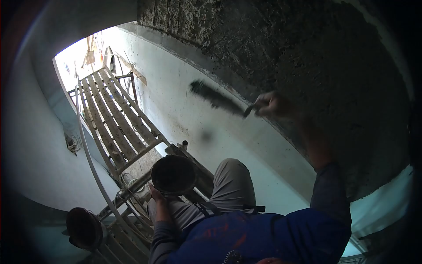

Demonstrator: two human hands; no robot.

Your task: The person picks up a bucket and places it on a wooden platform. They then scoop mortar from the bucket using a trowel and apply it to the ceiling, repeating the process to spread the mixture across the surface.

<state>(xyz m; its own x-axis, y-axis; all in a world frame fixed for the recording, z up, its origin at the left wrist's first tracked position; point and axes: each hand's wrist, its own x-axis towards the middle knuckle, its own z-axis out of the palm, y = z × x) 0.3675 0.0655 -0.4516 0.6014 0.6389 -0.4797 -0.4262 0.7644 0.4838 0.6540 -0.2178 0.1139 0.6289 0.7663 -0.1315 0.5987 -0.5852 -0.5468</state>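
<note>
My right hand (272, 104) is raised at the right of centre, its fingers closed round the handle of a trowel (217, 97). Dark wet material lies along the trowel blade, which points up and left in front of the pale wall. Low at the centre left, my left hand (157, 193) is against the lower left side of a dark round bucket (173, 175), next to my knee. The bucket hides part of its fingers, and the inside of the bucket is dark.
A slatted scaffold platform (115, 116) stretches to the bright opening at the upper left. A second dark bucket (84, 229) stands at the lower left. Rough dark plaster (307, 79) covers the surface at the upper right, above a pale wall (158, 83). A hose (90, 154) runs beside the slats.
</note>
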